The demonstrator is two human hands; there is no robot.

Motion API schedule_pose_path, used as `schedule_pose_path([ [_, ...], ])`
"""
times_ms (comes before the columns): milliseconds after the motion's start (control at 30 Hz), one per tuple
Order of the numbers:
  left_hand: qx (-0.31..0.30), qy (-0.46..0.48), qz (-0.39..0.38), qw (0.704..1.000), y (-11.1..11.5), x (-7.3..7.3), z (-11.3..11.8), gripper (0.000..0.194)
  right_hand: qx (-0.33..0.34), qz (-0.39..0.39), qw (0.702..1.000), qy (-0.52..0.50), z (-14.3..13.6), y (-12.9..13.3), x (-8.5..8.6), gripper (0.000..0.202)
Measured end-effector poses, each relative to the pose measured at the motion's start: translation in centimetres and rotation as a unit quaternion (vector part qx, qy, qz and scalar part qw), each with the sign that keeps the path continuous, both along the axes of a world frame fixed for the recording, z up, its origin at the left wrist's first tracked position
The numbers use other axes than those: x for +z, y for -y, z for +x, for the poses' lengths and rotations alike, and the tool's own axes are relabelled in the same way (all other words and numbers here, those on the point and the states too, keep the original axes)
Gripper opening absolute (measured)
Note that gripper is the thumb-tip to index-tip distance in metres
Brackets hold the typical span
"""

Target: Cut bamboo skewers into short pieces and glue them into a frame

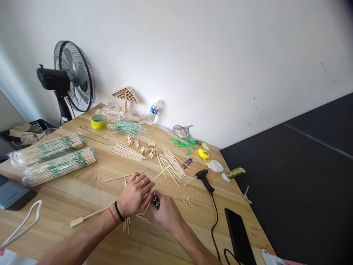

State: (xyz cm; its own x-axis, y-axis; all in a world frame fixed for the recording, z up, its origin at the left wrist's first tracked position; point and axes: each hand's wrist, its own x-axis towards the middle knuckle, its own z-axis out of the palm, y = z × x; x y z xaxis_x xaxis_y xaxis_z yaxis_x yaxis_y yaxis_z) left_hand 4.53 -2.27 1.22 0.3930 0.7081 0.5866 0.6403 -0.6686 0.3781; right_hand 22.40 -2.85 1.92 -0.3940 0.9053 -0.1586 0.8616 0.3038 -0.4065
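My left hand (137, 195) is closed around a thin wooden stick (161, 173), whose far end points up and to the right. Close against it, my right hand (167, 211) grips a small black tool with pale spots (156, 201); its working end is hidden between the hands. Below and beside the left hand lie loose stick pieces (126, 225), partly covered by it. A flat-ended stick (77, 221) shows past the left wrist. Just beyond the hands are two spreads of bamboo sticks, one on the left (128, 152) and one on the right (172, 163).
A glue gun (204, 180) lies to the right, its cable running past a black phone (239, 235). Bagged stick bundles (62, 165) are at left. Farther back stand yellow tape (98, 122), a water bottle (153, 112), small stick assemblies (144, 150) and a tree-shaped model (126, 96).
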Motion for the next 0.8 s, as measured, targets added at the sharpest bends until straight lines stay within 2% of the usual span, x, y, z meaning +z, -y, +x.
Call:
schedule_pose_path([
  [333,0.006,0.016,-0.018,1.000,-1.0,-0.7,-0.9,0.020,-0.024,0.022,0.999,-0.013,-0.1,-0.7,-1.1,0.016],
  [467,0.071,0.075,-0.044,0.994,-1.9,-0.3,-1.9,0.018,-0.043,0.026,0.998,-0.040,0.7,-0.6,-1.3,0.018],
  [567,0.136,0.128,-0.061,0.980,-1.4,0.1,-3.0,0.019,-0.061,0.020,0.993,-0.096,1.4,-0.1,-1.8,0.033],
  [667,0.128,0.146,-0.090,0.977,1.4,0.3,-4.0,0.017,-0.115,-0.033,0.953,-0.277,1.7,0.5,-2.5,0.044],
  [733,0.064,0.178,-0.167,0.968,4.2,0.2,-4.2,0.019,-0.143,-0.096,0.902,-0.396,1.5,0.9,-2.8,0.049],
  [800,0.028,0.187,-0.221,0.957,6.8,0.0,-4.0,0.019,-0.143,-0.138,0.857,-0.475,1.1,1.2,-2.8,0.054],
])
